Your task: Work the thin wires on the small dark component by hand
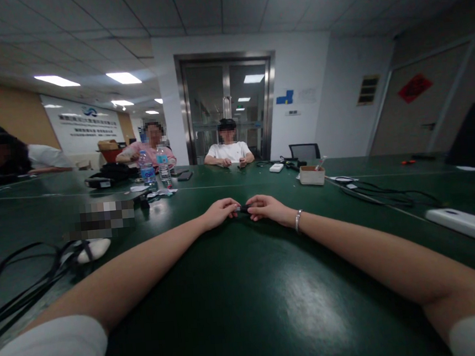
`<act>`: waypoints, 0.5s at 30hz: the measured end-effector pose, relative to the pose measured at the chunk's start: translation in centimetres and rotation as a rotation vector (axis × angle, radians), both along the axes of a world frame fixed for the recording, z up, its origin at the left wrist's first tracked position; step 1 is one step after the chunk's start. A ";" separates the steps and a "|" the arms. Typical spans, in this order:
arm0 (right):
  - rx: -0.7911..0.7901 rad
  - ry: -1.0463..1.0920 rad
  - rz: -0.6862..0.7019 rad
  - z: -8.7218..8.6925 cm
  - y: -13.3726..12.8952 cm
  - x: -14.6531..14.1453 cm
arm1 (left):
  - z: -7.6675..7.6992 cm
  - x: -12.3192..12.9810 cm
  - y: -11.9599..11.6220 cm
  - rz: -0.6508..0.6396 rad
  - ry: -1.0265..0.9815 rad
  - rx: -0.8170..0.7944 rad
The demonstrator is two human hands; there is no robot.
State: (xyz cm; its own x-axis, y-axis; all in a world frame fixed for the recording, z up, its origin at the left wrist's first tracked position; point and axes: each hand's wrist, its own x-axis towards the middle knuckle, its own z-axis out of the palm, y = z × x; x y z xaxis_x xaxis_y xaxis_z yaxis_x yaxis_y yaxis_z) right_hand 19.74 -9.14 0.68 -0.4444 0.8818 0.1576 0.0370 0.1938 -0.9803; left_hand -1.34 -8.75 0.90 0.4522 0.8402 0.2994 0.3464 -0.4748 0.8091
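Both hands meet over the green table [214,291], holding a small black object with a pale grey end [243,208]; it may be a USB stick, but it is too small to be sure. The grey end is pinched by the fingers of my left hand [221,212]. On the black end, my right hand [272,210] is closed with thumb and fingertips, a silver bracelet at its wrist. Fingers cover part of the object, so I cannot tell whether it is one piece or two.
Left lie black cables [30,284], a white mouse [94,250], two water bottles [148,172] and a black bag [112,175]. Right are a small box [312,176], cables [389,195] and a white power strip [470,227]. Across the table sit several people, one in white [229,151].
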 end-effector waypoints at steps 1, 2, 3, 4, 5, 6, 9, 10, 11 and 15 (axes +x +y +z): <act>-0.002 -0.004 -0.003 0.0 -0.1 0.0 | 0.0 0.0 0.1 0.000 0.001 -0.001; -0.004 -0.008 -0.008 0.1 -0.1 0.0 | -0.1 0.0 0.1 -0.002 0.001 -0.004; -0.006 -0.011 -0.011 0.1 -0.2 0.0 | -0.2 0.0 0.2 -0.007 0.000 -0.007; -0.006 -0.013 -0.016 0.1 -0.2 -0.1 | -0.2 0.1 0.3 -0.011 -0.004 -0.007; -0.006 -0.012 -0.019 0.2 -0.2 -0.1 | -0.3 0.1 0.4 -0.012 -0.010 -0.006; -0.006 -0.012 -0.015 0.2 -0.2 -0.1 | -0.4 0.1 0.5 -0.012 -0.017 -0.005; -0.001 -0.008 -0.011 0.2 -0.3 0.0 | -0.3 0.1 0.4 -0.016 -0.030 -0.005; -0.001 -0.006 -0.010 0.2 -0.3 0.0 | -0.3 0.1 0.3 -0.019 -0.030 -0.006; -0.001 -0.004 -0.009 0.2 -0.3 0.0 | -0.2 0.1 0.2 -0.022 -0.028 -0.006; 0.003 0.004 -0.008 0.2 -0.4 0.0 | 0.1 0.0 -0.2 -0.007 -0.035 -0.003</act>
State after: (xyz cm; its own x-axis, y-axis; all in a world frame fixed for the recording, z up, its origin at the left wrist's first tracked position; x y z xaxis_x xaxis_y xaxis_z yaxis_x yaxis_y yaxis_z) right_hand 19.69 -9.53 0.93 -0.4368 0.8848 0.1623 0.0346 0.1968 -0.9798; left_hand -1.30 -8.91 0.98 0.4474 0.8380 0.3124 0.3144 -0.4744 0.8223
